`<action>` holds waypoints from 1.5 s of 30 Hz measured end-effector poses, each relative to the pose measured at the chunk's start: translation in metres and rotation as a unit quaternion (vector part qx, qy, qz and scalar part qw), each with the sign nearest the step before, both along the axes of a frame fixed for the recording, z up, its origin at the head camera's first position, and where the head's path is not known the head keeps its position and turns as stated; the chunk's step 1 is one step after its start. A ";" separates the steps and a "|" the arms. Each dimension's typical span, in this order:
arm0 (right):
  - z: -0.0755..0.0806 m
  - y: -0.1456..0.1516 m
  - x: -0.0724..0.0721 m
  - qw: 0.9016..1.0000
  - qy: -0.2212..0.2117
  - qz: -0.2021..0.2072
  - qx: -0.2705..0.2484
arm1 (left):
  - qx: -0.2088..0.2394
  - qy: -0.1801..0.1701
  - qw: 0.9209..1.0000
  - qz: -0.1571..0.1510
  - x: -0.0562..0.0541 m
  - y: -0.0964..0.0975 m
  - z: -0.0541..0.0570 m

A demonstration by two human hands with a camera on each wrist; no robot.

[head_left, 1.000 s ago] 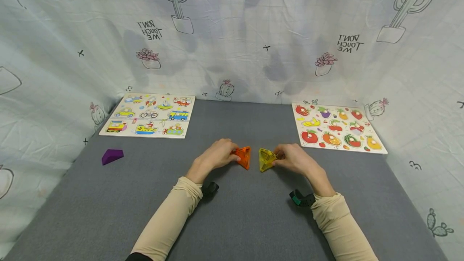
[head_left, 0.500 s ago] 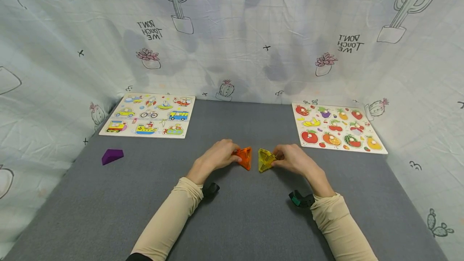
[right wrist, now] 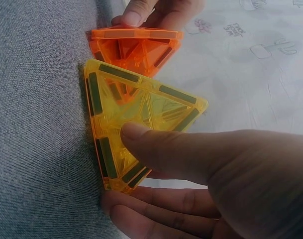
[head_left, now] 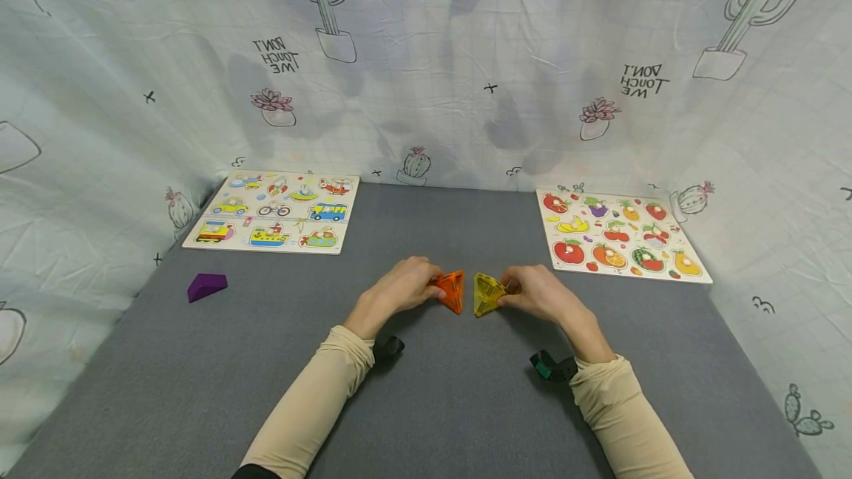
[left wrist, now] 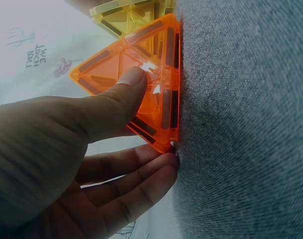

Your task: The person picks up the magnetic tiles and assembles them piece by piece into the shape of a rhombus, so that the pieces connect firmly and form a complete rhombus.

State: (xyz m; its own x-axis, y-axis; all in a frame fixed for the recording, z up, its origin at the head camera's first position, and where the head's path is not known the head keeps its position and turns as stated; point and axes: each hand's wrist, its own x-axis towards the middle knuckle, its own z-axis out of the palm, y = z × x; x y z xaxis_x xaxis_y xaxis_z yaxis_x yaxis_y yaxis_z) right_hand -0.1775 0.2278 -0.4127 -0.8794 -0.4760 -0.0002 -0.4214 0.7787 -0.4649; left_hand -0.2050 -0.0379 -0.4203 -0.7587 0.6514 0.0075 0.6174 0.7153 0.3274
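Note:
My left hand (head_left: 402,284) pinches an orange see-through pyramid of magnetic tiles (head_left: 452,292) with its thumb on one face. Facing it, my right hand (head_left: 542,291) pinches a yellow magnetic-tile pyramid (head_left: 487,294) in the same way. Both pyramids stand on the grey tabletop, with a narrow gap between them in the head view. Up close in the left wrist view, dark magnet strips line the edges of the orange pyramid (left wrist: 156,55). The right wrist view has the yellow pyramid (right wrist: 109,94) in front, partly covering the orange one.
A purple block (head_left: 207,287) lies at the left of the grey table (head_left: 439,405). Behind it is a vehicle puzzle board (head_left: 286,237), and a fruit puzzle board (head_left: 626,246) lies at the back right. A cactus-print cloth (head_left: 413,58) hangs behind the table.
My left hand has shifted slightly to the right with the orange pyramid, and the yellow one has come slightly left. The gap between the two pyramids has narrowed.

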 end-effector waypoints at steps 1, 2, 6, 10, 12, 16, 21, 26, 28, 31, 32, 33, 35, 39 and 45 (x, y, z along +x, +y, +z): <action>0.000 0.000 0.000 1.000 0.000 -0.002 0.000 | 0.000 0.000 1.000 0.000 0.000 0.000 0.000; 0.000 0.000 0.000 1.000 -0.001 -0.003 0.000 | 0.001 0.000 1.000 0.001 0.000 0.000 0.000; 0.000 -0.001 0.000 1.000 -0.001 -0.003 0.000 | 0.000 0.000 1.000 0.003 0.000 0.001 0.000; 0.002 -0.001 0.001 1.000 -0.001 -0.001 0.000 | 0.000 -0.001 1.000 0.005 0.000 0.001 -0.001; 0.002 -0.001 0.001 1.000 -0.003 -0.003 0.000 | 0.000 -0.002 1.000 0.006 0.000 0.001 -0.001; 0.002 -0.001 0.001 1.000 -0.003 -0.002 0.003 | 0.001 -0.001 1.000 0.006 0.001 0.001 -0.001; 0.001 -0.001 0.001 1.000 -0.003 -0.004 0.004 | 0.000 0.002 1.000 0.004 0.001 0.002 0.000; 0.000 -0.001 0.000 1.000 -0.004 -0.005 0.004 | 0.002 0.002 1.000 0.004 0.001 0.003 -0.001; 0.000 -0.002 0.000 1.000 -0.003 -0.003 0.004 | 0.003 0.002 1.000 0.005 0.001 0.003 -0.001; 0.000 -0.002 0.000 1.000 -0.002 -0.001 0.001 | 0.004 0.003 1.000 0.005 0.002 0.004 -0.001; 0.000 -0.002 0.000 1.000 -0.003 -0.002 -0.001 | 0.003 0.003 1.000 0.005 0.002 0.004 -0.001; 0.000 -0.002 0.000 1.000 -0.003 0.000 -0.001 | 0.004 0.004 1.000 0.005 0.002 0.004 -0.001; 0.000 -0.002 0.000 1.000 -0.004 -0.001 -0.004 | 0.004 0.005 1.000 0.005 0.002 0.004 -0.001; 0.000 -0.002 0.001 1.000 -0.005 0.000 -0.008 | 0.006 0.005 1.000 0.004 0.002 0.004 -0.001; 0.000 -0.004 0.002 1.000 -0.009 0.000 -0.012 | 0.002 0.005 1.000 0.002 0.002 0.005 -0.001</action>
